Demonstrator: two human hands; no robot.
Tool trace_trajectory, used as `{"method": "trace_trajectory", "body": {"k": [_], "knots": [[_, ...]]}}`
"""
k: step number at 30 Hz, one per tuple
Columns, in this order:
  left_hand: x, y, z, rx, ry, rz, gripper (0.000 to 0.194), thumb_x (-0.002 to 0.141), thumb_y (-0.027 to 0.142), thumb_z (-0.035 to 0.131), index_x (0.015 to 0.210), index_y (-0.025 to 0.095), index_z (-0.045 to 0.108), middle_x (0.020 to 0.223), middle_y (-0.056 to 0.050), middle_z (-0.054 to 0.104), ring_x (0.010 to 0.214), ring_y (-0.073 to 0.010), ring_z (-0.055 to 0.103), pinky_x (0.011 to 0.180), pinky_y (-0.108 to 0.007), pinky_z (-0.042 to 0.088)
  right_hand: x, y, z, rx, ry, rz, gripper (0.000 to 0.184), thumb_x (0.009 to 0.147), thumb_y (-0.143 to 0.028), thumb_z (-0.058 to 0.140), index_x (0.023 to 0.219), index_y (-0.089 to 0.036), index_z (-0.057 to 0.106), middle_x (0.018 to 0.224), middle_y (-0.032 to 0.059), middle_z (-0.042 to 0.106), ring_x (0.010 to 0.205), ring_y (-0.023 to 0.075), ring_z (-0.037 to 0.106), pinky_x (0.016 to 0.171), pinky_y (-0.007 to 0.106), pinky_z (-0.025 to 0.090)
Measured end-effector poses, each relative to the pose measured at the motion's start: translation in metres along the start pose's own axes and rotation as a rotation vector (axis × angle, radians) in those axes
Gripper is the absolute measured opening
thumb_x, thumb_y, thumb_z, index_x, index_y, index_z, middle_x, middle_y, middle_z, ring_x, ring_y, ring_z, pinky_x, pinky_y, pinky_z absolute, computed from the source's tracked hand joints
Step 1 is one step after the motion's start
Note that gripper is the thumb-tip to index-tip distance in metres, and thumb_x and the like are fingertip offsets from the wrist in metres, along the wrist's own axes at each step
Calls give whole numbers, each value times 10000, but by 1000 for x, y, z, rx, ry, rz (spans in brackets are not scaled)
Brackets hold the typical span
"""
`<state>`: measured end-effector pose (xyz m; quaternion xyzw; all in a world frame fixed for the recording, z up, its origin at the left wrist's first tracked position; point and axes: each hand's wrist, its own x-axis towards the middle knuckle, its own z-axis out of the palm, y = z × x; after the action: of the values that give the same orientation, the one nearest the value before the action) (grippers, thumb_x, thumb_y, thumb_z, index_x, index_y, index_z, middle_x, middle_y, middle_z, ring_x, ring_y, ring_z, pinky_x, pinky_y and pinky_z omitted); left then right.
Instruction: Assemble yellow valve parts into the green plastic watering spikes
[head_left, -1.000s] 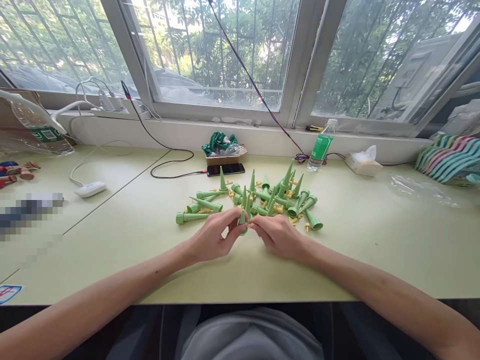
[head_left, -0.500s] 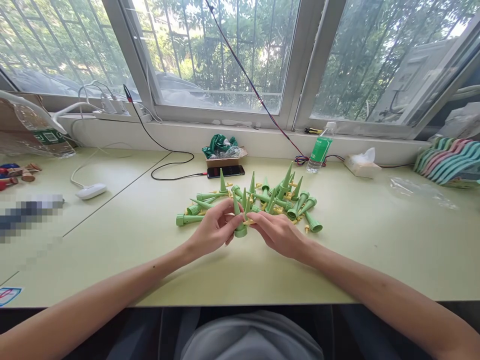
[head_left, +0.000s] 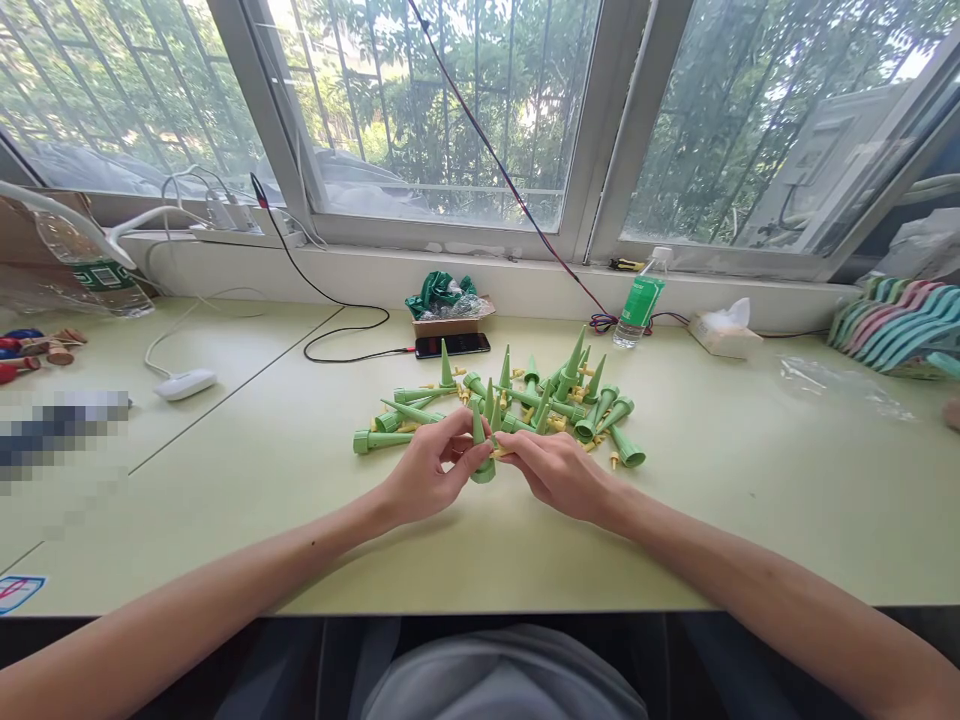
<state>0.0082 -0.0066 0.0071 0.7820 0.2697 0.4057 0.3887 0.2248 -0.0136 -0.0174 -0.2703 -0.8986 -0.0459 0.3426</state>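
Sitting behind phone (head_left: 452,345), box (head_left: 450,326) is filled w/ plastic wrap (head_left: 437,294); nearside of phone, green cone (head_left: 478,425) is pinched upright by L hand (head_left: 435,470), yellow pc (head_left: 499,453) beside it by R hand (head_left: 559,470).

My left fingers (head_left: 448,426) mask the mid-section of the green spike (head_left: 478,424). My right fingers (head_left: 525,447) cover part of the yellow fitting (head_left: 499,454); its contact with the spike is indistinct. Pixelation obscures one dark object (head_left: 64,430). The right edge truncates the hangers (head_left: 889,325).

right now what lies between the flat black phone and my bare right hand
Green plastic cones and small yellow plastic pieces lie there, in the head view.
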Motion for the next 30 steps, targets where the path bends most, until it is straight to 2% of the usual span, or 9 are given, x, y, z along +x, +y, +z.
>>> {"method": "trace_trajectory", "body": {"k": [5,10,13,17,20,24,30], "knots": [[-3,-5,1,133,4,64,152,959,314,586,902,180,545,730,-3,545,537,-84,463,521,-223,465,0,-2,-1,43,-75,72,200,1068,-205,360,1030,-175,554,785,25,622,588,116,520,556,238,345],[-4,-9,0,241,-30,111,90,962,262,561,924,181,552,731,-16,550,554,-96,442,543,-232,456,0,-3,-2,40,-135,70,286,1067,-220,339,865,-178,535,724,8,570,540,112,430,532,251,280],[-4,-8,-1,265,-39,125,83,961,257,558,926,182,561,689,-1,513,547,-97,408,534,-226,434,-1,-2,0,32,-143,81,311,1073,-238,319,844,-180,522,692,0,561,512,109,398,519,253,252],[-3,-6,-1,264,-40,123,107,963,274,557,913,180,565,652,17,474,544,-98,408,519,-224,421,-1,-1,2,35,-153,104,309,1078,-257,324,855,-182,525,694,2,583,516,112,438,526,252,271],[-1,-4,-1,151,-20,48,143,974,318,557,934,182,555,637,32,462,522,-92,448,496,-217,433,0,-2,2,50,-115,112,310,1086,-274,318,897,-180,546,750,23,624,567,122,518,552,247,328],[2,-1,0,-109,-14,-112,224,965,405,590,976,187,539,647,53,471,430,-61,444,396,-189,418,3,-6,0,88,-39,119,246,1085,-275,351,1013,-179,565,881,59,685,689,142,623,620,245,417],[7,4,-4,-396,39,-280,271,922,423,662,960,176,557,726,29,538,446,-35,394,391,-179,464,4,-8,-2,69,54,97,197,1064,-313,423,1172,-180,518,899,50,672,586,117,579,537,227,399]]}}
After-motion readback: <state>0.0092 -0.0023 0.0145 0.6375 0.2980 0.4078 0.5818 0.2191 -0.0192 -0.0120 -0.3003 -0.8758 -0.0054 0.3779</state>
